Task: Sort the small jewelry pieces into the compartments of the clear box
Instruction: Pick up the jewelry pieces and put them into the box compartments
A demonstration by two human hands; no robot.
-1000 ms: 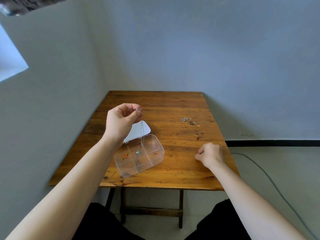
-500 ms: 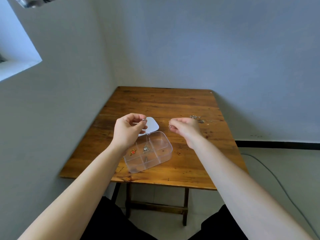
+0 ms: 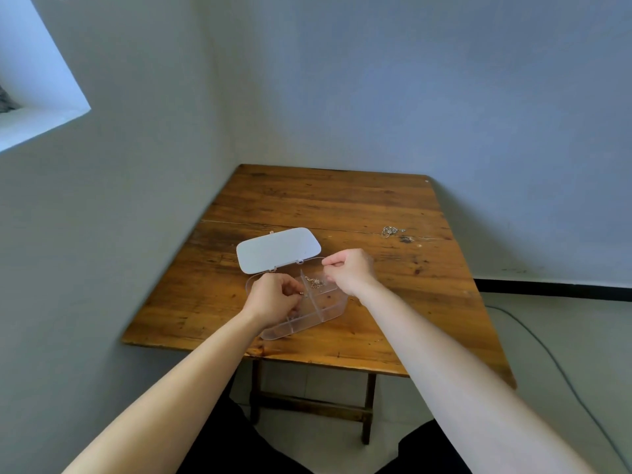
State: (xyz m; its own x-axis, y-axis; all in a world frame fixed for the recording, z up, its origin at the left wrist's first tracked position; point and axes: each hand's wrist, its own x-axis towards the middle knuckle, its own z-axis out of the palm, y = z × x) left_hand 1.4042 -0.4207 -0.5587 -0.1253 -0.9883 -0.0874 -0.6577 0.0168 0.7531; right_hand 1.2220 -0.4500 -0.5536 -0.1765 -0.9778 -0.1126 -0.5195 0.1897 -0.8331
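Observation:
The clear compartment box (image 3: 319,318) stands open on the wooden table (image 3: 342,206), its white lid (image 3: 278,249) folded back behind it. A thin necklace chain (image 3: 314,282) lies bunched in the far right compartment. My left hand (image 3: 273,297) hovers over the box's left half and pinches one end of the chain, a small glint at the fingertips. My right hand (image 3: 349,270) is at the box's far right edge, fingers pinched just above the bunched chain. More jewelry pieces (image 3: 392,231) lie on the table to the far right. My left hand hides the left compartments.
The table sits in a corner, with walls close on the left and behind. A window recess (image 3: 37,97) is at the upper left. A grey cable (image 3: 547,354) runs across the floor on the right. My knees are under the table's near edge.
Both hands came down to the box. The chain that hung from my raised left hand now lies bunched in the far right compartment. My right hand moved from the table's right side to the box.

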